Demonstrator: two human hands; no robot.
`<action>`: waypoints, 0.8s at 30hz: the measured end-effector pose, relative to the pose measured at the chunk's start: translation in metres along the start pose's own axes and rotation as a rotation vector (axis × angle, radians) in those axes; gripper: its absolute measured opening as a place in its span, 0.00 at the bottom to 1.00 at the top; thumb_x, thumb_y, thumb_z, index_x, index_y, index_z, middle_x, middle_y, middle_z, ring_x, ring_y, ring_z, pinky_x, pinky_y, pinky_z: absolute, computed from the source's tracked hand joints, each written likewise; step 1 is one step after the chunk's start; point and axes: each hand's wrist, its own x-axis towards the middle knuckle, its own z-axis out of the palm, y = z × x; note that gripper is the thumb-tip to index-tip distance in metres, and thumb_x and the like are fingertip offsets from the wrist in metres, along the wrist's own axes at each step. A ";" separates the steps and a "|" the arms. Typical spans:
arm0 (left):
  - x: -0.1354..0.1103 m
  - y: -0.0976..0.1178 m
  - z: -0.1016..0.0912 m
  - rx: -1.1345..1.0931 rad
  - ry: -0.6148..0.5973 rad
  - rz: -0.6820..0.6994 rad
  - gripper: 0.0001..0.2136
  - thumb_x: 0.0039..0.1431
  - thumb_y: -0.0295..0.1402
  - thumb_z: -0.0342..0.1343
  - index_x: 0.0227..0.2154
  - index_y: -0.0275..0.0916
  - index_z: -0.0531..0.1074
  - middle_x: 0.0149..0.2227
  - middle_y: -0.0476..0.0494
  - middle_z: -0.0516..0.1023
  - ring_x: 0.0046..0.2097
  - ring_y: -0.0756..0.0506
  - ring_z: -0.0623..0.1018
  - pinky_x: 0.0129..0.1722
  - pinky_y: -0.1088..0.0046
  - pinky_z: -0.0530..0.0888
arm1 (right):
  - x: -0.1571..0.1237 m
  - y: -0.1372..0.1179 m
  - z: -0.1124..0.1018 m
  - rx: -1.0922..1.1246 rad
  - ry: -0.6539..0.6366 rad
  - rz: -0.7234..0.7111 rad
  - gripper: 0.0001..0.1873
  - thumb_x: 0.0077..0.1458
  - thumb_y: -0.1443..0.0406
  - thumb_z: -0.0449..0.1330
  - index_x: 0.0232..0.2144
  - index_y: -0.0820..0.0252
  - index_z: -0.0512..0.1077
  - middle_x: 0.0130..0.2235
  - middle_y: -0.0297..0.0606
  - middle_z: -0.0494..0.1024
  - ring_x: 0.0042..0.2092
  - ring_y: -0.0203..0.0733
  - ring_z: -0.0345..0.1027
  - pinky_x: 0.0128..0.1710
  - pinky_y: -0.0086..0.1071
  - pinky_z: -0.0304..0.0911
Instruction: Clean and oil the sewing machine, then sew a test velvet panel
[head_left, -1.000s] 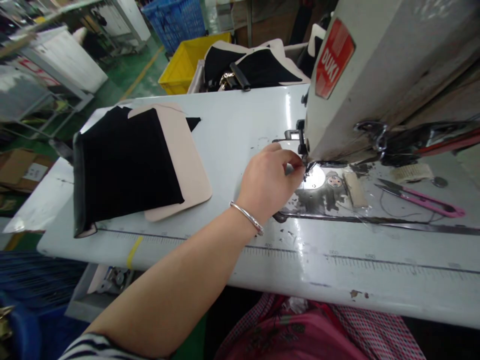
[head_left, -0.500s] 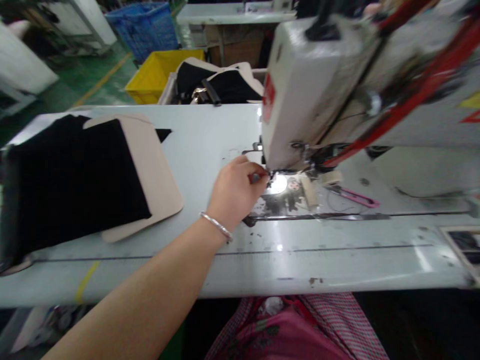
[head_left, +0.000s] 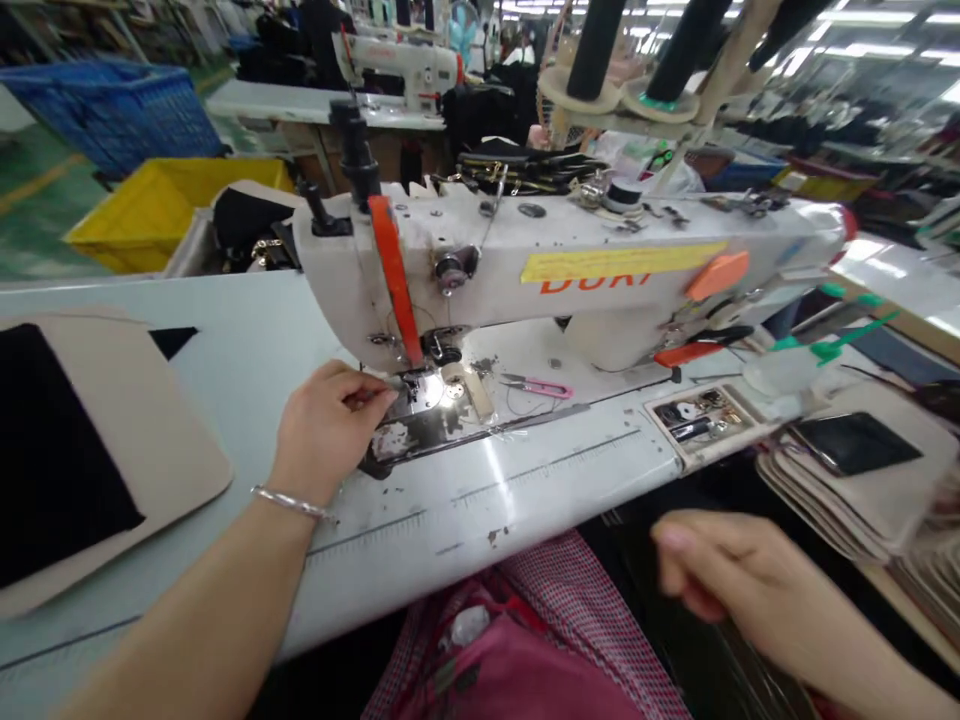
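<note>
From my remote feed, I log the following body items. Item 1: the left forearm [head_left: 195, 590] and left hand [head_left: 330, 430] are bare, and a thin silver bangle [head_left: 291, 503] circles the wrist. Item 2: the right hand [head_left: 735, 580] is bare and shows slight blur. Item 3: a pink checked cloth [head_left: 510, 650] with a darker pink panel covers the lap.

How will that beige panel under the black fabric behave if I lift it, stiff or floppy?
Probably fairly stiff: the beige panel lies flat with crisp rounded corners and no wrinkles. It looks thin, so likely light for its size. The black fabric on it looks soft and may slide or droop.
</note>
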 end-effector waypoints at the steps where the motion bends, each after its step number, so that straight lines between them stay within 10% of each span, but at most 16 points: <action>1: -0.002 0.003 -0.001 0.040 0.025 0.030 0.06 0.56 0.35 0.58 0.31 0.40 0.79 0.34 0.45 0.74 0.34 0.45 0.74 0.36 0.66 0.71 | 0.000 0.005 0.019 0.002 -0.153 -0.013 0.25 0.64 0.49 0.49 0.25 0.60 0.72 0.24 0.34 0.71 0.26 0.34 0.65 0.28 0.28 0.61; 4: -0.010 0.016 -0.011 0.186 0.121 0.199 0.07 0.56 0.30 0.55 0.30 0.38 0.79 0.36 0.42 0.75 0.38 0.42 0.75 0.42 0.63 0.72 | 0.005 0.022 0.076 -0.168 -0.394 -0.199 0.15 0.64 0.65 0.49 0.38 0.54 0.76 0.38 0.34 0.78 0.40 0.36 0.71 0.43 0.30 0.65; 13: -0.096 0.068 -0.072 0.173 0.333 0.377 0.14 0.49 0.18 0.55 0.36 0.38 0.78 0.46 0.39 0.76 0.45 0.41 0.75 0.51 0.55 0.69 | 0.045 0.037 0.149 -0.407 -0.272 -0.534 0.10 0.58 0.65 0.58 0.35 0.48 0.80 0.49 0.38 0.72 0.54 0.50 0.59 0.54 0.47 0.54; 19: -0.202 0.056 -0.042 -0.052 0.027 0.273 0.16 0.54 0.15 0.51 0.37 0.40 0.77 0.44 0.41 0.75 0.45 0.43 0.73 0.46 0.62 0.71 | 0.050 0.025 0.180 -0.383 -0.284 -0.678 0.08 0.54 0.59 0.64 0.33 0.56 0.79 0.56 0.38 0.70 0.60 0.53 0.55 0.61 0.48 0.47; 24: -0.243 0.039 -0.009 -0.146 -0.225 0.096 0.19 0.52 0.15 0.48 0.38 0.40 0.77 0.44 0.41 0.73 0.49 0.42 0.71 0.51 0.60 0.70 | 0.052 0.025 0.193 -0.312 -0.281 -0.659 0.05 0.52 0.70 0.60 0.29 0.61 0.76 0.51 0.41 0.74 0.57 0.51 0.58 0.60 0.47 0.50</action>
